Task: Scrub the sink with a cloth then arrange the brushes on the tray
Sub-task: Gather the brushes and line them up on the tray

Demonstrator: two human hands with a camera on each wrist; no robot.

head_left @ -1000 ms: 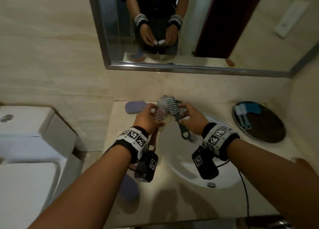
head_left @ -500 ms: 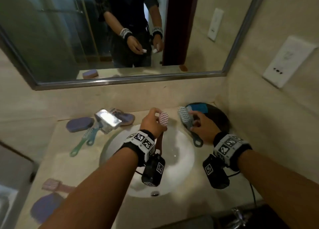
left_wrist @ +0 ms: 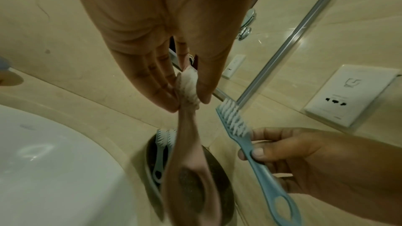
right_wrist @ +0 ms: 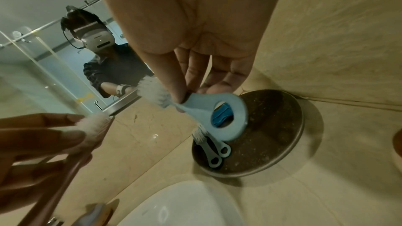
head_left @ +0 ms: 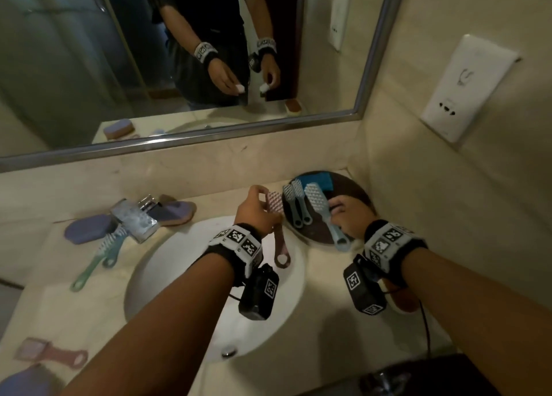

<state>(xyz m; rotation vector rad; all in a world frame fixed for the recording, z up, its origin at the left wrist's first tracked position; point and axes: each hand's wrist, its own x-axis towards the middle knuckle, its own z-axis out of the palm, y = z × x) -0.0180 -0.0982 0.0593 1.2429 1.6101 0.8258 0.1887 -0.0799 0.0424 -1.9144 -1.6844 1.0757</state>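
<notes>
Now both hands have shifted right, the right hand (head_left: 348,216) pinching the blue brush (head_left: 324,216) over the tray (head_left: 360,195), the left hand (head_left: 254,213) pinching the pink brush (head_left: 277,225).

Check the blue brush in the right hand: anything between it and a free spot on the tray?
Nothing visible blocks it. The right hand holds the blue brush over the dark round tray. Two small grey-blue brushes lie at the tray's left, a blue cloth at the back; bare tray lies below.

Head cam looks steeply down and forward over both forearms at the sink (head_left: 179,264), mirror at 12 o'clock. The 2 wrist cams sit tight under each palm, aimed along the fingers. All 3 catch the dark round tray (head_left: 355,195) (left_wrist: 219,200) (right_wrist: 282,143).
</notes>
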